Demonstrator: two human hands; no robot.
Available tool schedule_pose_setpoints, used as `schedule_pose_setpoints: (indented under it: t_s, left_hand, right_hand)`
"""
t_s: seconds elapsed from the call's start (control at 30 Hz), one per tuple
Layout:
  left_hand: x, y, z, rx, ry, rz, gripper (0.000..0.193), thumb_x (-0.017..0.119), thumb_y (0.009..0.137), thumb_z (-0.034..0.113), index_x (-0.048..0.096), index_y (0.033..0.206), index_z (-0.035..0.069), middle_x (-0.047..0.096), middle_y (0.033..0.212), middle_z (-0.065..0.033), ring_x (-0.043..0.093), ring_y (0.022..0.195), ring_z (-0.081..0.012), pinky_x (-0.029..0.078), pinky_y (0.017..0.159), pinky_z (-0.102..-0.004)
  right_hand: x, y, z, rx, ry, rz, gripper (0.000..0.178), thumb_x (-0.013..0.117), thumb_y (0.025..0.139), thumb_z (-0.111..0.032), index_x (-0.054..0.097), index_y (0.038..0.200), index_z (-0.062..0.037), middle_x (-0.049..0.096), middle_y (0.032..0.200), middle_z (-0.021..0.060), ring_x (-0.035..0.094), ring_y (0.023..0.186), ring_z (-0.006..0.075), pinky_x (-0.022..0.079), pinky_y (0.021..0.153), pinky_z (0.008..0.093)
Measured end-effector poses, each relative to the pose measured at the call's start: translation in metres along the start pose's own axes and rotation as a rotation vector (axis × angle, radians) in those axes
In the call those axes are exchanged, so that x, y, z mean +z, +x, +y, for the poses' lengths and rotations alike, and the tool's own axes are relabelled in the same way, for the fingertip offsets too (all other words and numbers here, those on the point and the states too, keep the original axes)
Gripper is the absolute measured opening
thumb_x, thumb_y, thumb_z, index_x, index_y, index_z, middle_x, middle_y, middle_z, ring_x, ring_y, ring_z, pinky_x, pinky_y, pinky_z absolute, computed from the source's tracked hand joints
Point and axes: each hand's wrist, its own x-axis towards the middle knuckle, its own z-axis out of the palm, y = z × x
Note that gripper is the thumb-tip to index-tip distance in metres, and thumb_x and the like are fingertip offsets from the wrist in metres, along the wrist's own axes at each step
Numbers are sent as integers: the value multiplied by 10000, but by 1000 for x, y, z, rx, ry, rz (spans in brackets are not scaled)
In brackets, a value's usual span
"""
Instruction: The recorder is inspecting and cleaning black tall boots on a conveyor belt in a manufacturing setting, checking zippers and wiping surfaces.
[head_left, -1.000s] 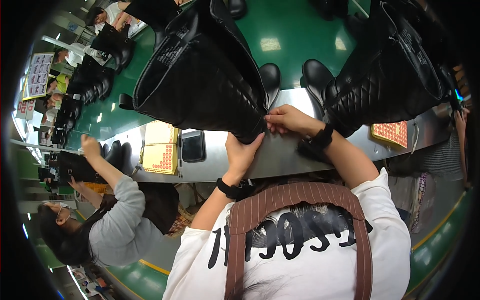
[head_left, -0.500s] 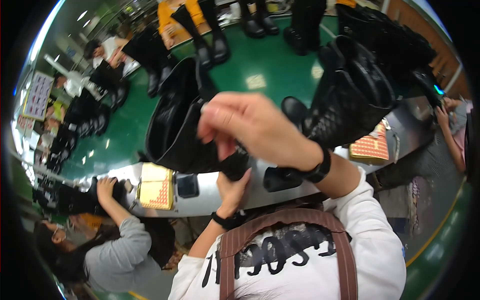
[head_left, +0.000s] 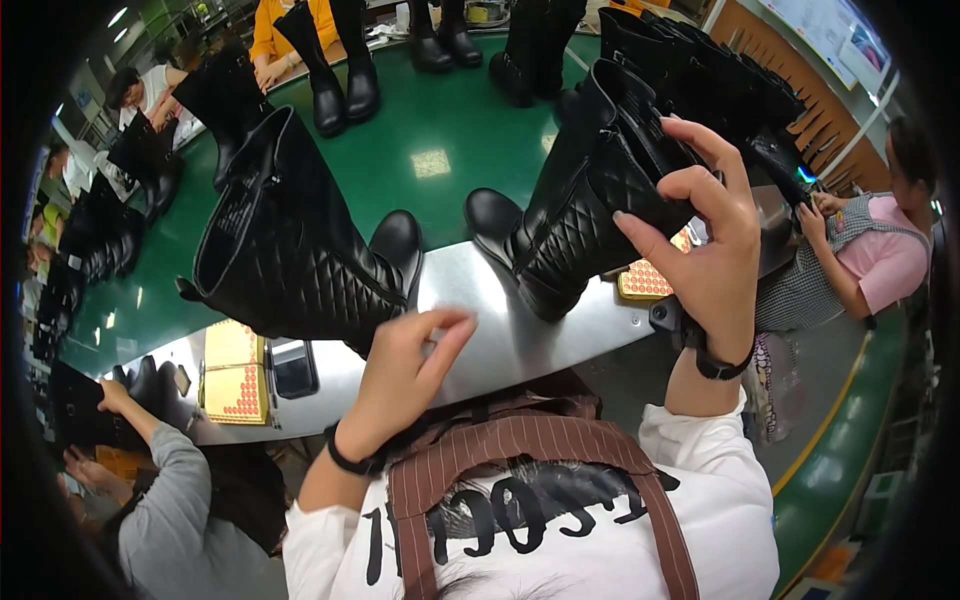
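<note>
Two tall black boots with quilted shafts stand before me on the metal ledge (head_left: pixel 465 290). The left boot (head_left: pixel 300 250) leans left, its wide shaft opening facing up. The right boot (head_left: pixel 570 215) leans right, toes of the two nearly facing each other. My right hand (head_left: pixel 710 225) is open beside the upper shaft of the right boot, thumb and fingers apart and curved; whether the fingertips touch the leather I cannot tell. Slightly blurred, my left hand (head_left: pixel 400 370) hovers near the left boot's lower part, thumb and forefinger apart, nothing visible in it.
A yellow pad of red-marked labels (head_left: pixel 235 375) and a dark phone (head_left: pixel 295 368) lie at left; another label pad (head_left: pixel 645 280) is behind the right boot. More boots (head_left: pixel 335 75) stand along the green belt (head_left: pixel 440 130). Co-workers sit left (head_left: pixel 180 500), right (head_left: pixel 865 240) and across.
My right hand has moved from the left boot to the right boot's shaft, and its fingers have spread. My left hand has come off the left boot, which now stands toe rightward. The view has shifted.
</note>
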Motion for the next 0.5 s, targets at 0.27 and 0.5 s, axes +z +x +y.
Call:
schedule_pose_setpoints:
  t_s: [0.27,0.5]
  left_hand:
    - [41,106,65,390,-254,283,235,687,882,117,561,1028,-18,622,840,-92,583,688,-157,481,635,-279]
    - [36,123,76,243,-370,85,234,648,924,196,584,860,-19,541,664,-26,476,622,-90,388,560,-248]
  right_hand:
    - [-11,12,13,-101,183,-102,250,797,593,-34,602,748,-21,597,1200,154,625,1091,295,515,827,337]
    - [-2,30,17,-114,68,-83,364,870,623,-233,716,881,-29,607,1058,103,610,903,239,507,777,336]
